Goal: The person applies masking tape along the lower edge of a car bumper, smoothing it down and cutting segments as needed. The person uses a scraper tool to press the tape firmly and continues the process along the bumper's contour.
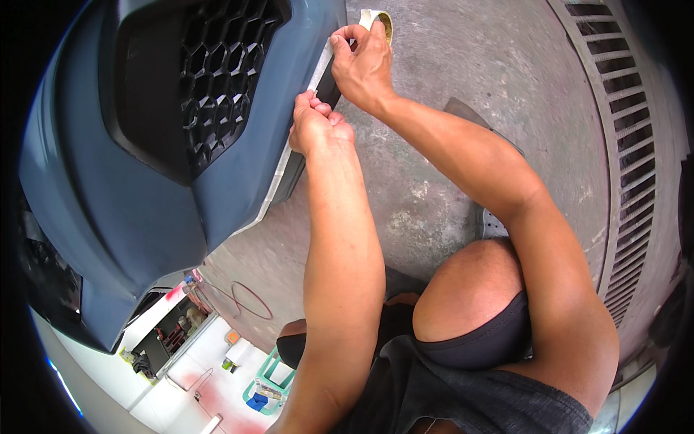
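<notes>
A blue-grey car bumper (144, 210) with a black honeycomb grille (220, 79) fills the left side. A pale strip of masking tape (271, 192) runs along its lower edge, above a black trim piece (291, 173). My left hand (320, 124) is closed at that edge, fingers curled and pinching the strip. Farther along, my right hand (365, 70) is closed, thumb and forefinger together beside the tape line. A roll of masking tape (387, 27) sits against the right hand's fingers, partly hidden behind them.
Worn concrete floor (426, 195) lies under the bumper. A slotted drain grate (627, 145) curves along the right. At the lower left are a thin red hose (253, 307), a light green stool (267, 383) with small items on it, and a white wall. My bent knee (470, 293) is close below my arms.
</notes>
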The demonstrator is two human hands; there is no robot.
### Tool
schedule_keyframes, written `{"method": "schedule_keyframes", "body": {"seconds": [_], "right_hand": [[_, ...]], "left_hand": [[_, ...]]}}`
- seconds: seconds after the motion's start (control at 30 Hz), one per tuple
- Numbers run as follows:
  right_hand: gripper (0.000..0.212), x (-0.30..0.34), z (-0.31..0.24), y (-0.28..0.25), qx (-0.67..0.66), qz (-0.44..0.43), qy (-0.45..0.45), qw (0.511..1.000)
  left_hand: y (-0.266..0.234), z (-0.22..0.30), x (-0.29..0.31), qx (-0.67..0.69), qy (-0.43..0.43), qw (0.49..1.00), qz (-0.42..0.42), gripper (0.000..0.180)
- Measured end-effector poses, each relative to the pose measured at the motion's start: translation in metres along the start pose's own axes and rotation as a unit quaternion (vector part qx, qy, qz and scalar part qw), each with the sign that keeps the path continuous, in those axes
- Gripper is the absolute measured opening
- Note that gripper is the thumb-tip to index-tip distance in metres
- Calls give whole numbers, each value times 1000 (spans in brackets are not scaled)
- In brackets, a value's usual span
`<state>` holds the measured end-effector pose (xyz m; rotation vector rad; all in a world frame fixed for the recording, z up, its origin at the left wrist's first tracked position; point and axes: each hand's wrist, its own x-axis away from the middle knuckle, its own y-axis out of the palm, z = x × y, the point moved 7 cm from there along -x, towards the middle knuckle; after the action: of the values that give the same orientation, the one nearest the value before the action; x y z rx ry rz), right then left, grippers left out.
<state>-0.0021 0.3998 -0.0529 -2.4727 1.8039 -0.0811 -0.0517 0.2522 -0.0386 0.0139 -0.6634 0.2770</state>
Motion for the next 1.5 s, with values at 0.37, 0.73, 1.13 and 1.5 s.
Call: {"method": "schedule_keyframes", "body": {"seconds": [0.37,0.73,1.13,1.5], "right_hand": [[19,2,3,3,13,24,33,999],[21,1,3,3,8,8,23,1000],[21,0,9,7,-16,12,47,999],[22,-1,7,7,23,37,35,998]], "left_hand": [[-2,1,3,27,19,999,22,24],[-8,-3,2,43,25,998,35,19],[-6,0,13,32,26,998,48,18],[-5,0,12,52,30,997,44,15]]}}
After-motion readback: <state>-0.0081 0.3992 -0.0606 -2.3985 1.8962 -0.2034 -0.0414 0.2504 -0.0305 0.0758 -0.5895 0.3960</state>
